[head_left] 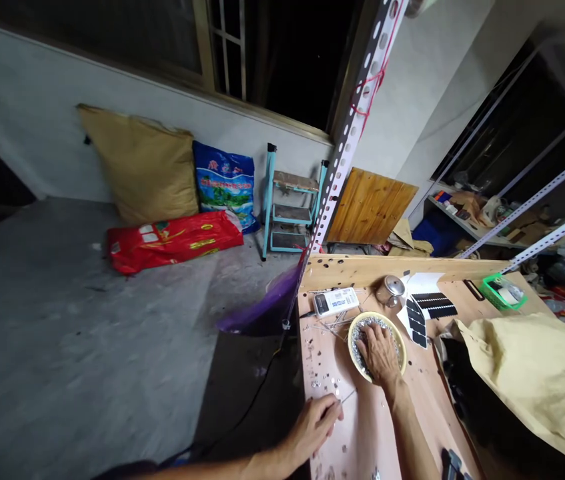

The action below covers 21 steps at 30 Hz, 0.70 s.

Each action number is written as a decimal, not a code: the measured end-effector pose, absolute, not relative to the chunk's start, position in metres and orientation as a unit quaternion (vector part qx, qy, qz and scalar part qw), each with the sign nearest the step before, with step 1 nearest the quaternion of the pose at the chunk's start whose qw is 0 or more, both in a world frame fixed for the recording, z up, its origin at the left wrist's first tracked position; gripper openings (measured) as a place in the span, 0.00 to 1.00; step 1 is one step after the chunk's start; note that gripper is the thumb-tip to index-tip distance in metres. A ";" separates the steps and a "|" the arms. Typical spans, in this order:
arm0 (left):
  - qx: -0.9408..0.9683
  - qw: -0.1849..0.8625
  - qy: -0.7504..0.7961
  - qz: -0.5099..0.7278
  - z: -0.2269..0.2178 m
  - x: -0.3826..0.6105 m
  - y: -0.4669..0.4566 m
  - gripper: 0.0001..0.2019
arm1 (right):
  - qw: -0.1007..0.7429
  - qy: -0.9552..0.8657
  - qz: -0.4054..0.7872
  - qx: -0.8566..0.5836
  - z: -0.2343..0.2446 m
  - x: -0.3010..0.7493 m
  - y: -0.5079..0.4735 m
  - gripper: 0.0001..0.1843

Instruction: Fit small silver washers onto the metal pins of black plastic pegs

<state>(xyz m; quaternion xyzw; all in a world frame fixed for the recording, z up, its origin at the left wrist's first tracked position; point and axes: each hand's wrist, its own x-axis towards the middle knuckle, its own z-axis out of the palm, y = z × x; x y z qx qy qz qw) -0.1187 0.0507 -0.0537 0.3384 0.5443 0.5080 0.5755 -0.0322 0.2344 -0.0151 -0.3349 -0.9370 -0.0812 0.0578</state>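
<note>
My right hand (379, 353) reaches into a yellow bowl (399, 337) filled with small silvery parts, its fingers curled down among them. My left hand (315, 423) sits near the table's left edge, fingers pinched on a thin metal pin (347, 397) that points toward the bowl. Loose silvery bits (325, 380) lie scattered on the pinkish tabletop (362, 427) between my hands. More thin pins (335, 325) lie just behind the bowl.
Behind the bowl lie a white labelled box (336, 301), a small metal pot (390, 291) and black-and-white striped sheets (427, 310). A green tray (501, 291) and a tan bag (537, 380) sit right. A perforated metal post (347, 133) rises at the table corner. Sacks (172, 240) lie on the floor left.
</note>
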 end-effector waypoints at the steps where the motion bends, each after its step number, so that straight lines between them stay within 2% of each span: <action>1: 0.338 0.574 0.549 0.505 -0.054 -0.119 0.050 0.25 | 0.052 -0.936 -0.082 -0.339 -0.017 -0.031 0.235 0.14; 11: 0.341 0.569 0.562 0.494 -0.055 -0.122 0.048 0.29 | 0.026 -0.922 -0.004 -0.387 -0.032 -0.031 0.247 0.13; 15: 0.344 0.571 0.557 0.496 -0.053 -0.123 0.048 0.27 | 0.068 -0.903 0.032 -0.424 -0.029 -0.027 0.250 0.15; 21: 0.351 0.549 0.565 0.506 -0.054 -0.123 0.048 0.22 | 0.170 -0.854 0.072 -0.486 -0.004 0.003 0.237 0.27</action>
